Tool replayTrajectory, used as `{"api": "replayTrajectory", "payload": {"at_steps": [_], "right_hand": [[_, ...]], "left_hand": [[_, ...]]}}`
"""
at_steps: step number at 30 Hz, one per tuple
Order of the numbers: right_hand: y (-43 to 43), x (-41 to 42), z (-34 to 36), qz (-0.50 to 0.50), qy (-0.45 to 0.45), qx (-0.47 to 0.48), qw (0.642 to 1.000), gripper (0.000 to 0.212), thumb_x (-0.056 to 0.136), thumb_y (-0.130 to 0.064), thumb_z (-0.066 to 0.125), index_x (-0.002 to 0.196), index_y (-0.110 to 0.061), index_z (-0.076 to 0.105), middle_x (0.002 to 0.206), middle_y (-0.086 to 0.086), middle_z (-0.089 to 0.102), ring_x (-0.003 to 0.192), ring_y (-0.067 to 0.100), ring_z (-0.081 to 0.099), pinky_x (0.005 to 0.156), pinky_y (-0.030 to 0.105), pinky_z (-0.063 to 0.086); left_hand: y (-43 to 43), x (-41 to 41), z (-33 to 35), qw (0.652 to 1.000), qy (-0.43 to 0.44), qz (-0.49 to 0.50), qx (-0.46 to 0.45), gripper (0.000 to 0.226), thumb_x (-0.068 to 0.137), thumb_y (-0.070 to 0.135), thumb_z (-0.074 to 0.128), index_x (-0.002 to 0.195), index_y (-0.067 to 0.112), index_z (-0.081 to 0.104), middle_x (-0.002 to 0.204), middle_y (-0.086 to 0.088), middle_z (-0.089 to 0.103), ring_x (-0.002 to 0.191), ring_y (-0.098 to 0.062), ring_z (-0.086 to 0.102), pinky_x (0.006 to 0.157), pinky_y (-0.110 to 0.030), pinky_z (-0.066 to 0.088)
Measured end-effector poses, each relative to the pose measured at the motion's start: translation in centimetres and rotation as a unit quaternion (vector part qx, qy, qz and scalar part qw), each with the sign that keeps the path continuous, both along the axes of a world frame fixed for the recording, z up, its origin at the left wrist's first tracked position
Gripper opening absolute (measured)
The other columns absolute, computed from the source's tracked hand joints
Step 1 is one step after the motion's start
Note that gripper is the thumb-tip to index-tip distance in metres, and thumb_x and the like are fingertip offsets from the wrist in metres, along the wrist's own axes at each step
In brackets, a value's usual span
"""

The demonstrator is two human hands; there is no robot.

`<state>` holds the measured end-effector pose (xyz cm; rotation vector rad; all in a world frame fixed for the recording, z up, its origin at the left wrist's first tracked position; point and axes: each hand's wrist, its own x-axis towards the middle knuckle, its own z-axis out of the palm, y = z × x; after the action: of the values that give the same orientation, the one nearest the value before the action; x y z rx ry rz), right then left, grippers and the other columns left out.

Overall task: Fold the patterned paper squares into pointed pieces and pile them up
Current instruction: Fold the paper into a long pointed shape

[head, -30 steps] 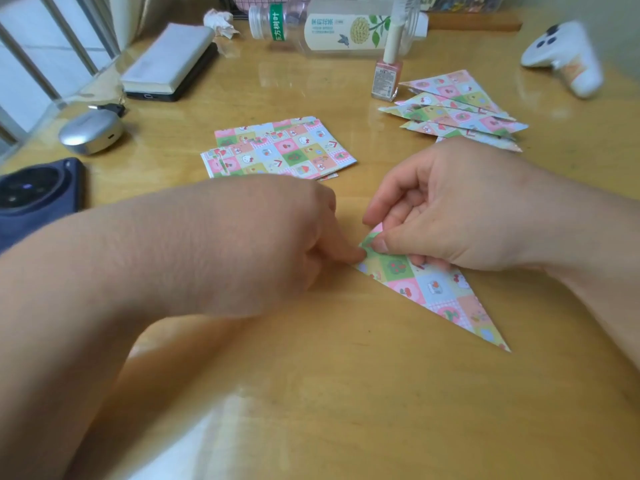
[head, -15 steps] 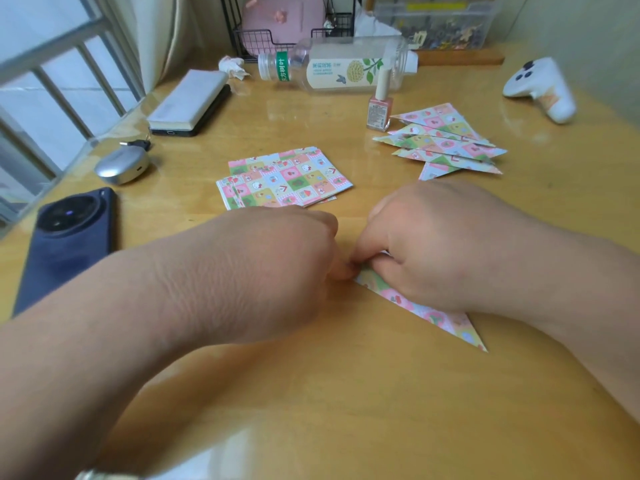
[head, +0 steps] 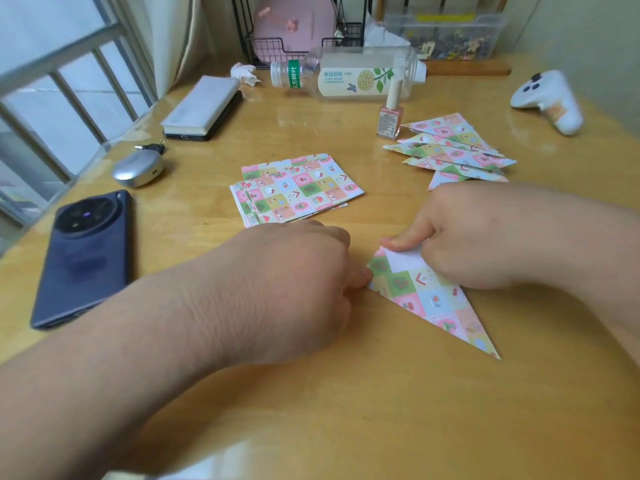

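Head view, desk scene. Landmark for these notes: the stack of flat squares (head: 298,188), unfolded, lying mid-table (head: 346,410).

- Work in hand: a half-folded piece (head: 433,299), just nearer us than the stack and to its right. It is already a long triangle, its sharp tip pointing toward us and away from the stack. A patch of white underside shows at its broad end, so a flap there is not yet flat.
- Left hand (head: 294,292): just in front of the stack, knuckles up, fingers curled tight. One fingertip meets the piece's left corner. We cannot tell whether it pinches the edge or only pins it down.
- Right hand (head: 485,244): to the right of the stack, over the broad end of the piece. One digit lies along the top edge and the rest curl over the flap; we read this as a narrow grip holding the paper.
- Pile of pointed pieces (head: 453,150): right of the stack and a little farther back, several fanned over one another, beside a nail polish bottle (head: 390,123).
- Phone (head: 83,258): well to the left of the stack.

Our judgement: we are mid-fold, on a narrowing crease at the broad end. The next move calls for laying the flap down so its edge lines up, with the corner kept pinned so the sheet does not slide on the glossy top, then running a finger along the crease. Once flat, the piece goes onto the pile and a fresh square comes off the stack. Several squares remain, so the task looks partway done.
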<state>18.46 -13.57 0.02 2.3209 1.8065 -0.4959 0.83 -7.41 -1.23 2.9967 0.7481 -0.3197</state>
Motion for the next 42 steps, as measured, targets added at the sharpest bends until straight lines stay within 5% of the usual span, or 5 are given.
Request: {"api": "replayTrajectory", "payload": {"at_steps": [8,16,24,31,42], "right_hand": [[0.8,1.4,-1.8,0.091,0.085,0.184,0.975,0.036,0.076,-0.045,0.059,0.11,-0.036,0.069,0.098,-0.02,0.056,0.101,0.006,0.054,0.091,0.031,0.048],[0.7,1.3,-1.8,0.083,0.123,0.115,0.982,0.027,0.074,-0.047,0.074,0.09,-0.032,0.059,0.08,-0.013,0.057,0.067,-0.002,0.051,0.055,0.018,0.037],[0.1,2.1,-2.0,0.052,0.304,0.165,0.937,0.016,0.085,-0.037,0.074,0.079,-0.022,0.072,0.074,-0.004,0.07,0.065,0.005,0.056,0.063,0.031,0.047],[-0.1,3.2,-1.5,-0.078,0.481,0.204,0.849,0.013,0.083,-0.006,0.073,0.071,-0.009,0.071,0.06,0.001,0.06,0.053,0.007,0.051,0.054,0.019,0.038],[0.8,2.5,-2.5,-0.108,0.461,0.275,0.837,0.021,0.066,-0.026,0.069,0.072,-0.006,0.072,0.084,0.03,0.066,0.07,0.023,0.056,0.071,0.041,0.043]], "left_hand": [[0.2,-1.2,-2.3,0.985,-0.169,0.007,-0.037,0.035,0.096,0.052,0.04,0.104,0.041,0.072,0.087,0.006,0.046,0.078,-0.012,0.049,0.069,-0.037,0.05],[0.4,0.0,-4.1,0.931,-0.331,0.101,-0.118,0.019,0.079,0.051,0.075,0.084,0.032,0.076,0.088,0.014,0.053,0.076,-0.001,0.053,0.068,-0.025,0.046],[1.2,0.9,-2.2,0.932,-0.25,0.169,-0.201,0.015,0.085,0.045,0.074,0.08,0.032,0.069,0.082,0.014,0.064,0.069,0.002,0.055,0.062,-0.014,0.043],[2.9,3.0,-0.7,0.726,-0.401,0.246,-0.501,0.016,0.088,0.02,0.076,0.073,0.016,0.073,0.081,-0.013,0.064,0.076,-0.025,0.051,0.066,-0.034,0.042],[2.7,3.6,-2.4,0.686,-0.443,0.234,-0.527,0.011,0.081,0.017,0.08,0.077,0.006,0.078,0.087,-0.034,0.069,0.071,-0.034,0.059,0.069,-0.044,0.047]]}}
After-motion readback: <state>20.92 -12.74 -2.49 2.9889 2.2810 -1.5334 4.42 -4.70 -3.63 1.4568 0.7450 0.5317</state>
